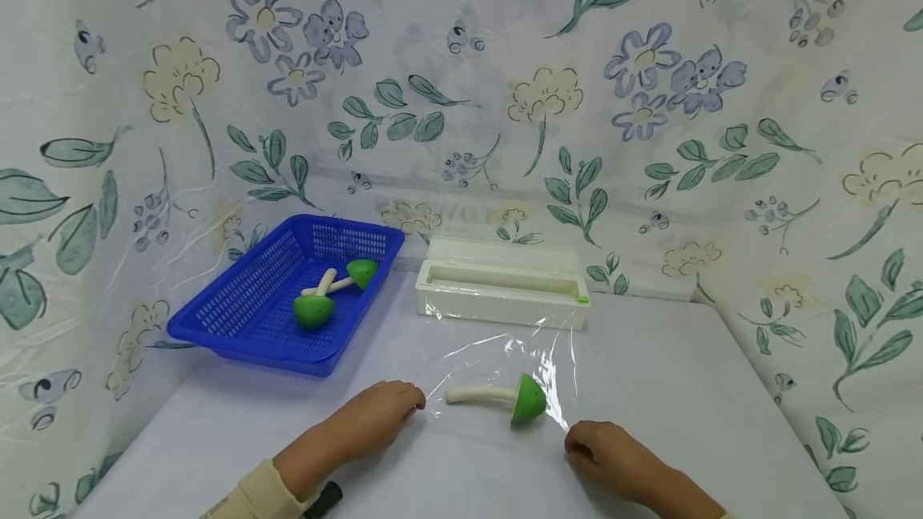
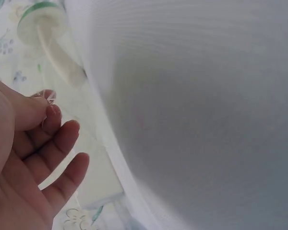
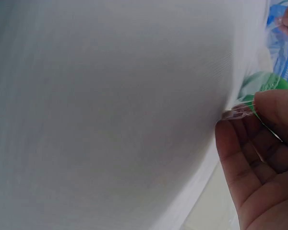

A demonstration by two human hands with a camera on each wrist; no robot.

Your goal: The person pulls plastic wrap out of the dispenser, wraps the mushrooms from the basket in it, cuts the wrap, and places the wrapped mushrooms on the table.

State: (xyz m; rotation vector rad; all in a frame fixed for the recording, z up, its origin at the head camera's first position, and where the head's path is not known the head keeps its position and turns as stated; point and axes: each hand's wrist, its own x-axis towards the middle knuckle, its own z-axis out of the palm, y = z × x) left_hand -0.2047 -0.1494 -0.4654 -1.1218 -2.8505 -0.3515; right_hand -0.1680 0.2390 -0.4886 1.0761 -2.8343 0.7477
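A sheet of clear cling film [image 1: 497, 351] stretches from a white dispenser box [image 1: 501, 308] toward me. My left hand [image 1: 382, 416] pinches its near left corner between thumb and fingertips, with a bit of film [image 2: 50, 97] showing there in the left wrist view. At the near right corner my right hand [image 1: 613, 457] pinches the film [image 3: 239, 113], which is bunched at the fingertips. Between the hands lies a green-capped mushroom [image 1: 530, 400] on its side, its pale stem pointing left. The film overlaps the mushroom in the head view.
A blue mesh basket [image 1: 245, 355] stands at the back left, holding two more green-capped mushrooms [image 1: 313, 311]. A small dark object [image 1: 326, 498] pokes out beside the left sleeve. White cloth covers the table [image 1: 663, 375]; a flower-patterned sheet [image 1: 469, 102] hangs behind it.
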